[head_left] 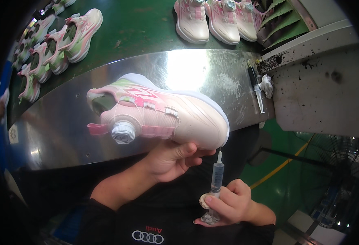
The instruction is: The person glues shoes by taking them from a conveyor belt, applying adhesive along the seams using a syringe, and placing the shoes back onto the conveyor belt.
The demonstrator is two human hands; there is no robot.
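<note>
A pink and cream sneaker point(159, 110) with a white dial on its tongue lies tilted above the metal work surface, its toe to the right. My left hand point(171, 159) grips it from beneath near the toe, thumb against the upper; some fingers are hidden under the shoe. In my right hand point(230, 202) is a clear syringe point(217, 177), held upright with its needle tip at the edge where the toe meets the white sole. Something whitish and crumpled sits between the fingers around the syringe's lower end.
A second syringe point(255, 87) and a crumpled white wad point(266, 86) lie at the right of the metal plate point(57, 143). Several matching sneakers point(191, 20) stand on the green table point(134, 24) behind, more at the far left. A stained grey machine housing point(322, 90) rises at right.
</note>
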